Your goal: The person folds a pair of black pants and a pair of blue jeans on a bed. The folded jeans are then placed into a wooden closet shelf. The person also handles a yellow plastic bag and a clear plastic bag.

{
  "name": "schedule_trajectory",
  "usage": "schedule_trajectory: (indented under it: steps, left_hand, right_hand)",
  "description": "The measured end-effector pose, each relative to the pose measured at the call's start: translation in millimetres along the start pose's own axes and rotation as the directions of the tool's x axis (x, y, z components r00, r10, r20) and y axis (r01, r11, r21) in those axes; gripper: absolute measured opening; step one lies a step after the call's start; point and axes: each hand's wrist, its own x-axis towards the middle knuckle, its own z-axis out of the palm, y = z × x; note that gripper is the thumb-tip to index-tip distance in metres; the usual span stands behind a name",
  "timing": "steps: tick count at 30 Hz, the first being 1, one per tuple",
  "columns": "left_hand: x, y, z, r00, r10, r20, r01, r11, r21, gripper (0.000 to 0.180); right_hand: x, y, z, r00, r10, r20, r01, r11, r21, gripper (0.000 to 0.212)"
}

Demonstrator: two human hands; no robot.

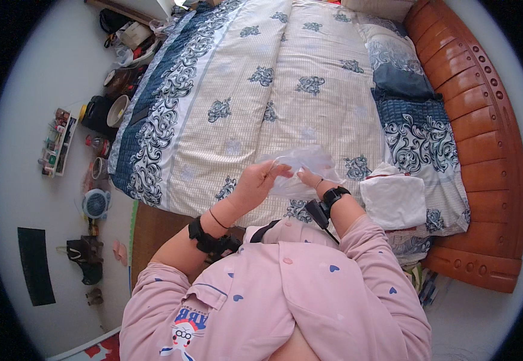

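Observation:
A clear plastic bag (306,159) is spread between my two hands, just above the near part of the bed (309,114). My left hand (260,182) pinches the bag's left side, thumb and fingers pressed together. Close by on the right, my right hand (309,178) grips the bag with its fingers curled in. The film is see-through, and I make out nothing inside it. To the right of my right hand, a folded white cloth (392,197) lies on the bed by the pillows.
A brown wooden headboard (466,120) runs along the right, beside a dark patterned pillow (418,135). Along the left wall stand a bowl (117,111), a small blue-white fan (96,204) and a shelf of small items (63,144). Pink slippers (120,253) lie on the floor.

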Motion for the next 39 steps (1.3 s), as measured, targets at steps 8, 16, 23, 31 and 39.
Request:
schedule_trajectory:
  steps: [8,16,23,31,39]
  left_hand:
    - [1.0,6.0,-11.3,1.0,-0.021,0.01,0.021,1.0,-0.003,0.028]
    - [0.6,-18.9,-9.2,0.995,0.062,-0.079,-0.042,0.973,0.229,0.018]
    - [2.9,-11.9,-23.8,0.997,-0.012,-0.077,0.04,0.928,0.37,0.016]
    - [8.2,4.5,-14.4,0.995,0.095,-0.034,-0.076,0.932,0.355,0.018]
    - [-11.7,-44.0,9.6,0.984,-0.101,0.147,0.04,0.929,0.368,0.026]
  right_hand:
    - [-5.4,-10.1,-3.3,0.994,0.105,0.008,-0.105,0.979,0.177,0.038]
    - [-23.4,-106.6,-51.5,0.998,0.036,0.055,-0.054,0.931,0.362,0.03]
    - [-112.4,-176.3,-90.4,0.918,-0.392,-0.061,0.382,0.915,-0.131,0.023]
    - [-98.0,-136.6,-70.8,0.894,-0.438,-0.099,0.447,0.887,0.117,0.029]
    - [-99.9,-116.0,-46.2,0.918,-0.34,-0.206,0.314,0.938,-0.15,0.028]
